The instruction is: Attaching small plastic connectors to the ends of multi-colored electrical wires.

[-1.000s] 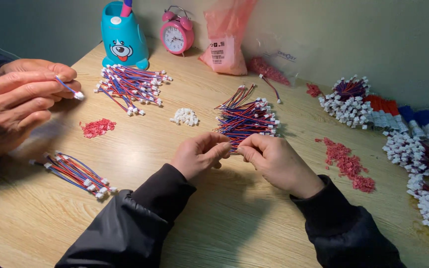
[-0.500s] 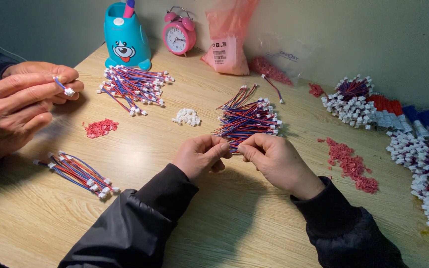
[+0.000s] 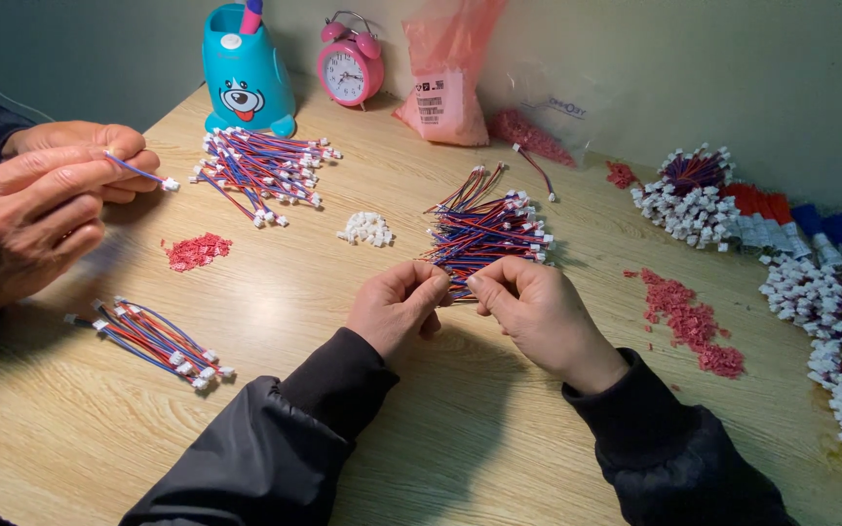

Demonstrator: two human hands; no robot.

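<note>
My left hand (image 3: 397,307) and my right hand (image 3: 538,312) meet at the near edge of a pile of red and blue wires with white plugs (image 3: 484,229) on the wooden table (image 3: 499,438). The fingertips of both pinch something small between them, right against the pile's wire ends; what they pinch is hidden by the fingers. A small heap of white plugs (image 3: 365,229) lies just left of the pile. A strip of red plastic bits (image 3: 689,321) lies to the right of my right hand.
Another person's hands (image 3: 41,205) at the left hold a blue wire with a white plug. Near them lie a wire pile (image 3: 260,170), red bits (image 3: 197,250) and a wire bundle (image 3: 153,341). A blue pen holder (image 3: 244,73), pink alarm clock (image 3: 350,63) and pink bag (image 3: 445,78) stand at the back; bundled wires (image 3: 791,253) line the right.
My hands stay at the pile's near edge, fingers shifting slightly. The other person's hands have moved a little, still holding the single wire.
</note>
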